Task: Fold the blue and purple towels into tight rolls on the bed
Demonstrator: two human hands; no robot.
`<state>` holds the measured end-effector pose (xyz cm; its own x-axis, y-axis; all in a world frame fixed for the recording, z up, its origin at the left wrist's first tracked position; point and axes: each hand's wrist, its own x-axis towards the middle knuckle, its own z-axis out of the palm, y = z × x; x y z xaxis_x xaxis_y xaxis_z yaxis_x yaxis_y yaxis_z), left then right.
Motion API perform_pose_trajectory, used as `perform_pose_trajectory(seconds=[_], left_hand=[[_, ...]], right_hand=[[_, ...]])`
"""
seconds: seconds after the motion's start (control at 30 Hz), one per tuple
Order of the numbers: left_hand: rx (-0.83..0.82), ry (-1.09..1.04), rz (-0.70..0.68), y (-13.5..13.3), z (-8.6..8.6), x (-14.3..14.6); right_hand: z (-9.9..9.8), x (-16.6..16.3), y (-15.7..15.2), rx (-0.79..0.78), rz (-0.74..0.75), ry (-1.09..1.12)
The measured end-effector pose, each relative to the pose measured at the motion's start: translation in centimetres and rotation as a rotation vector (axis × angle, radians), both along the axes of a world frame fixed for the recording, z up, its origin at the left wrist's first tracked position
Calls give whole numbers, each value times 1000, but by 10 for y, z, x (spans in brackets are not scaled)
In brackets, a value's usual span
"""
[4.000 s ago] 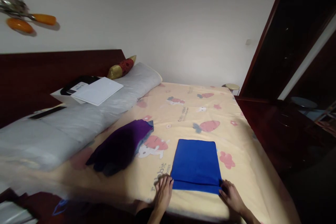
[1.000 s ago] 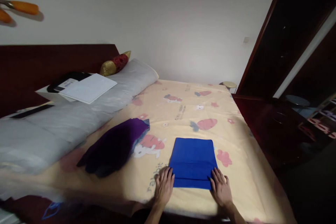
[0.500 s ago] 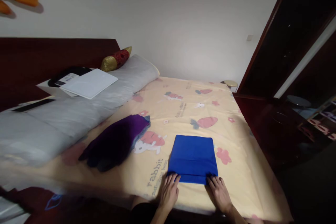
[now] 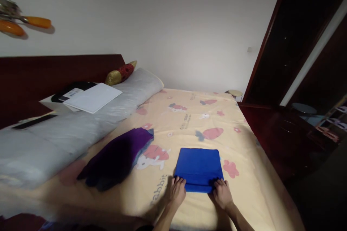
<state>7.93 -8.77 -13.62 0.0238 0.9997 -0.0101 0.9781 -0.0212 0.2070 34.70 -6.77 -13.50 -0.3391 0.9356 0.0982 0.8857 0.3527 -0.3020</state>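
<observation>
A blue cloth [image 4: 199, 164], folded into a flat rectangle, lies on the patterned bed sheet [image 4: 173, 130]. At its near left corner my left hand [image 4: 178, 189] is closed, with curled fingers gripping the edge. My right hand [image 4: 222, 192] grips the near right corner the same way. Between them a narrow folded strip runs along the cloth's near side. Both thumbs are mostly hidden. To the left, apart from the hands, rests a loose pile of dark purple and grey-blue clothing [image 4: 119, 155].
A long grey bolster [image 4: 108, 115] runs along the wooden headboard [image 4: 59, 72]. On it lie a white flat box [image 4: 94, 97] and a red and gold cushion [image 4: 121, 73]. Beyond the bed's right edge are a round stool [image 4: 235, 93] and a shoe rack [image 4: 329, 130].
The view has tilted up slightly. My fingers, flatter before, have curled onto the near edge of the blue cloth, and the strip there looks slightly rolled forward. The purple pile has stayed put.
</observation>
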Motion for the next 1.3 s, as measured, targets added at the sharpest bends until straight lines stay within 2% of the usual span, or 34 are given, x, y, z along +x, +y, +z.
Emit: perform_pose_trajectory(seconds=[0.1,0.17,0.33,0.4,0.47,0.53,0.6,0.7,0.8,0.87,0.93,1.03,1.1,1.17,1.2,1.3], left_hand=[[13,-2,34,4,-4,7],[46,-20,25,4,-7,16],[225,-152,-126,-2,-19,37],[265,-160,-149,-4,-22,26],[324,-123,-132,-8,-24,0],[399,-54,-81,-12,-24,-28],[449,16,-14,-16,-24,-44],[464,56,32,-17,-25,-26],[444,-21,-75,-11,-30,20],[431,-74,-126,-6,-35,35],[457,-79,-92,-4,-40,26],[522,-24,25,-7,-43,-14],[542,11,102,-11,-42,-30],[550,18,123,-13,-40,-23],[548,6,93,-12,-39,-12],[493,-66,-101,-5,-36,30]], right_hand=[[2,-12,0,48,-29,34],[2,-27,-4,85,19,117],[-12,-67,-10,118,116,251],[-23,-61,-8,133,126,246],[-35,-40,-6,173,127,222],[-46,-13,-4,240,86,187],[-52,4,-3,293,29,161],[-46,-6,-3,312,36,158],[-33,-43,-3,243,180,184],[-29,-56,-1,198,229,183],[-33,-47,1,217,158,161],[-46,-8,4,332,9,140],[-49,8,3,383,-31,150],[-44,3,1,370,-28,173],[-39,-8,0,340,-6,185],[-23,-49,0,192,149,204]])
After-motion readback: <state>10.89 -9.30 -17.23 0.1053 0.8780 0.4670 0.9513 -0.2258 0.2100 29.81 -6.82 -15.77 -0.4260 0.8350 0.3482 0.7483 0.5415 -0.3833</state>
